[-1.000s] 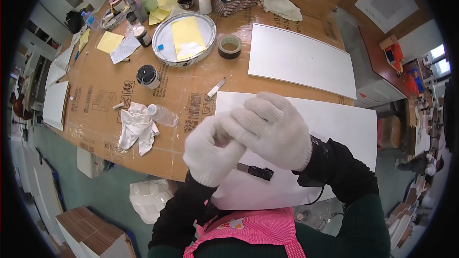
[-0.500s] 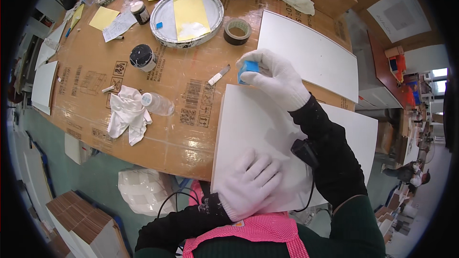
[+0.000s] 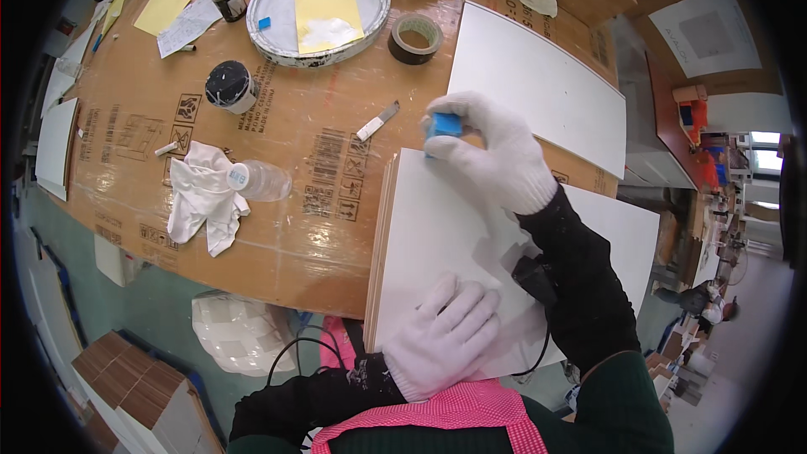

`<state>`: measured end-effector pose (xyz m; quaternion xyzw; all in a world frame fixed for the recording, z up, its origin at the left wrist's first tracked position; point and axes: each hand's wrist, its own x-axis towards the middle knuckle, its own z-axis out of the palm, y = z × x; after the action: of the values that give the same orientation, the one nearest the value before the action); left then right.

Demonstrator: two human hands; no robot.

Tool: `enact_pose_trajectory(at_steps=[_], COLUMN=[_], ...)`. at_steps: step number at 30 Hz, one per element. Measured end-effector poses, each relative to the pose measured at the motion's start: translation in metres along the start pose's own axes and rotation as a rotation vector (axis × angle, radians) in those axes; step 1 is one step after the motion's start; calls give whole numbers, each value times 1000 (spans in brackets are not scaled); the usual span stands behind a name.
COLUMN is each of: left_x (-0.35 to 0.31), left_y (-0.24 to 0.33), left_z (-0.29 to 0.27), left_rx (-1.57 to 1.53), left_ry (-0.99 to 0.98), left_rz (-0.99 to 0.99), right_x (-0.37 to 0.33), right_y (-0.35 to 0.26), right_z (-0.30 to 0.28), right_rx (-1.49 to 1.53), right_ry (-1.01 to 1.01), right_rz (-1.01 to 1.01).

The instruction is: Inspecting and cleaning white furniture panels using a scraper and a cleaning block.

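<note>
In a white glove, my right hand (image 3: 496,147) pinches a small blue block (image 3: 445,126) between thumb and fingers. The block is at the far left corner of a white panel (image 3: 420,235); whether it touches the panel I cannot tell. Layered brown edges show along the panel's left side, so it seems to top a stack. My gloved left hand (image 3: 445,332) lies flat on the near part of the panel, fingers stretched out and holding nothing. A scraper-like blade with a white handle (image 3: 377,123) rests on the cardboard just left of the block.
Behind the panel lies another white panel (image 3: 538,84). A tape roll (image 3: 414,39), a round lid (image 3: 277,38) bearing yellow sandpaper-like sheet (image 3: 328,4), and a black-topped jar (image 3: 231,87) stand farther off. Toward the left are a plastic bottle (image 3: 265,181) and a white cloth (image 3: 206,197).
The whole view has shifted slightly, with table things now farther left and higher. My right hand has turned a little with the blue block still in it. My left hand stays on the panel.
</note>
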<state>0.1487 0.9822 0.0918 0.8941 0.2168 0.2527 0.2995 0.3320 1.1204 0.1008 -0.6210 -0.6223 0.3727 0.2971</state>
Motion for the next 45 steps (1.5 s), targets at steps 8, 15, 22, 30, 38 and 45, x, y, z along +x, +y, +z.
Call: enact_pose_trajectory(at_steps=[8, 15, 22, 30, 38, 45], left_x=[1, 0, -5, 12, 18, 22], left_y=[0, -3, -1, 1, 9, 14], left_z=[0, -3, 4, -3, 2, -2], left_rx=[-28, -25, -83, -43, -50, 34], left_ry=[-15, -47, -76, -118, -118, -201], left_rz=[15, 12, 13, 35, 33, 34], right_x=[-2, -19, -23, -60, -147, -106], right_y=[-6, 4, -7, 18, 87, 45], right_z=[13, -3, -2, -12, -134, -67], right_rx=[98, -229, -186, -271, -532, -317], right_ry=[94, 142, 277, 371, 780, 518], right_rz=[13, -120, 2, -155, 399, 106])
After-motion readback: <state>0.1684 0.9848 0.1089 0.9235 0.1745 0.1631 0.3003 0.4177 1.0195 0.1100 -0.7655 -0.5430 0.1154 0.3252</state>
